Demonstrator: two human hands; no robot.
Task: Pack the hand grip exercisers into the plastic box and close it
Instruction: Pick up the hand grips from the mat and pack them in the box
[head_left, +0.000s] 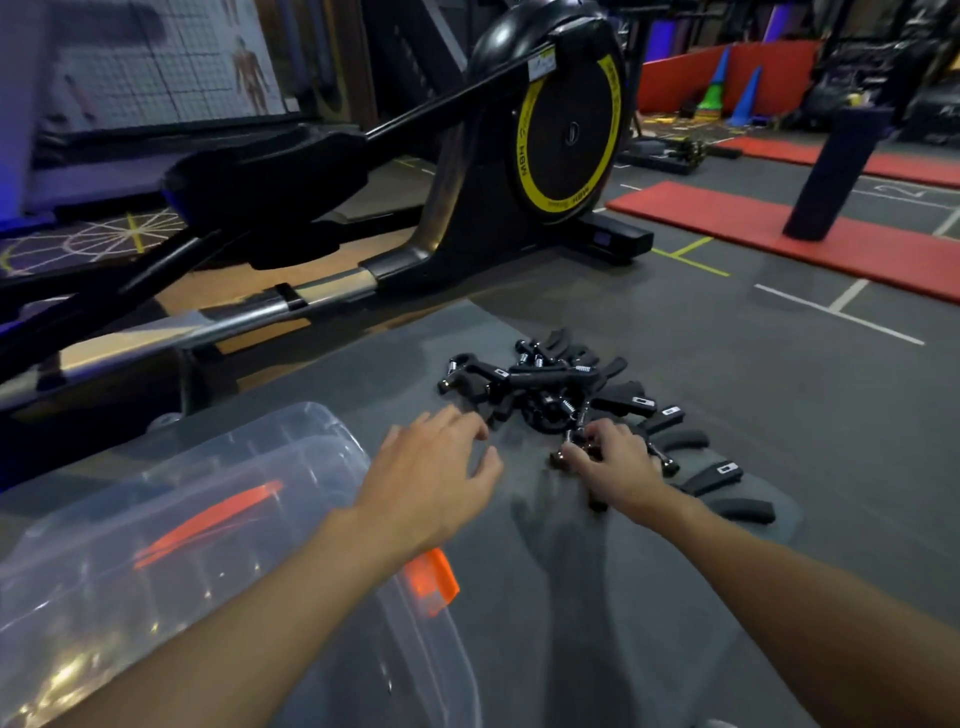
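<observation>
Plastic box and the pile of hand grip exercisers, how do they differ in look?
The plastic box is clear with orange latches; the pile of exercisers is black and metal. The box is one large piece at near left; the pile is many small ones, tangled, farther ahead. Both sit on the gray mat.

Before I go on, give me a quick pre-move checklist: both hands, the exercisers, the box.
1. Right hand has a hold: ok, fingers curled round an exerciser at the pile's near edge.
2. Left hand free: ok, fingers spread, holding nothing.
3. Pile of exercisers in reach: ok, on the grey mat just ahead of both hands.
4. Plastic box close: ok, beside the left forearm.
5. Box lid off, ready to receive: cannot tell through the clear plastic.
</observation>
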